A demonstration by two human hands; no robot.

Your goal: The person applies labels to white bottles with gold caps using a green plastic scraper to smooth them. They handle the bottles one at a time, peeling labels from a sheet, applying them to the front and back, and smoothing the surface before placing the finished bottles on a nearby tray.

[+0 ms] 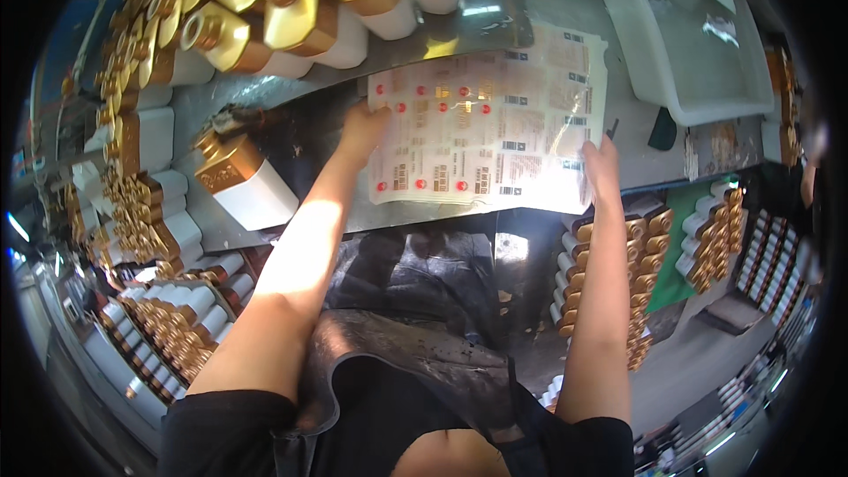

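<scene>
Between my two hands spreads a sheet of printed labels (530,124), glossy and translucent, with red dots, gold marks and small dark print in rows. My left hand (366,130) is closed on its left edge, and my right hand (601,170) grips the right edge near the lower corner. The sheet lies over or just above the metal worktable (344,212); I cannot tell whether it touches. Left of my left forearm, a white bottle with a gold upper part (243,178) leans at a tilt on the table.
Several gold-and-white bottles (300,9) crowd the far left of the table. A translucent white tub (689,53) stands at the far right, with a small dark green piece (662,130) near it. More bottles (609,256) stand in rows at the lower right and lower left (177,309).
</scene>
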